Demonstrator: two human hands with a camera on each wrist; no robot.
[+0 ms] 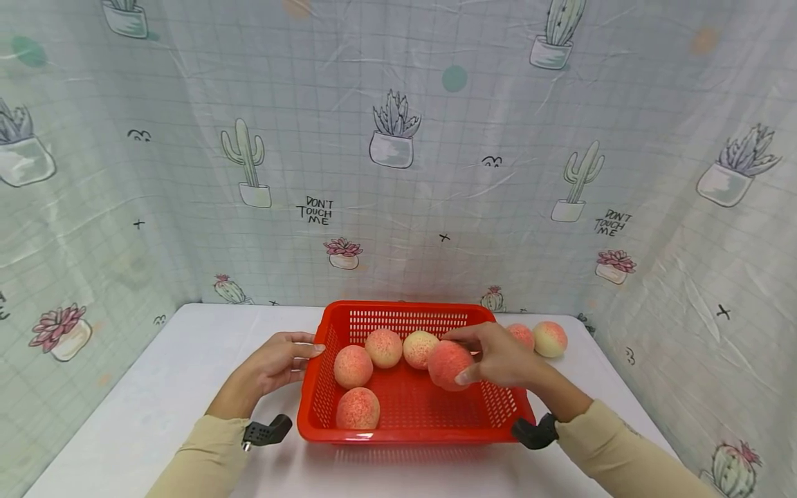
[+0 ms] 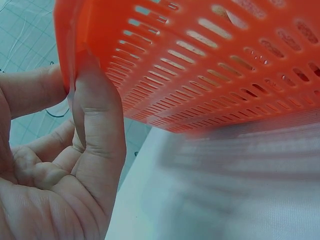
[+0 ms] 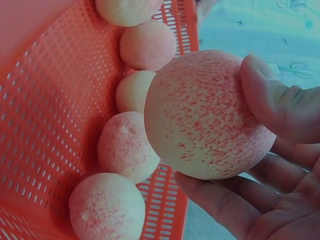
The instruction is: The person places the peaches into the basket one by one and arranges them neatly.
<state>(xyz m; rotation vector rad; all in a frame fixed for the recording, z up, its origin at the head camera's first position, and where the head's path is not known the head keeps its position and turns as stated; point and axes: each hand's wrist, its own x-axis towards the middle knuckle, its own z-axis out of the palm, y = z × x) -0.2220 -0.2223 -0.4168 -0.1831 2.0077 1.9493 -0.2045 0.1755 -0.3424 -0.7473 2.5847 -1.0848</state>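
Observation:
A red plastic basket point(image 1: 417, 434) with slotted walls stands on the white table. My left hand point(image 1: 281, 363) grips its left rim; in the left wrist view the rim point(image 2: 67, 45) runs between thumb and fingers. My right hand point(image 1: 498, 353) holds a reddish peach point(image 1: 450, 366) over the right part of the basket, thumb on one side and fingers on the other. Within the basket are several more peaches: one at the front left point(image 1: 358, 409), one behind it point(image 1: 353, 366), and a pinkish peach point(image 1: 383, 348) and a paler yellow peach point(image 1: 420, 349) towards the back.
Two peaches lie on the table point(image 1: 243, 321) to the right of the basket: a yellow and pink one point(image 1: 551, 339) and a redder one point(image 1: 520, 335) partly hidden by my right hand. A curtain point(image 1: 398, 194) printed with cactus pots hangs behind and at both sides.

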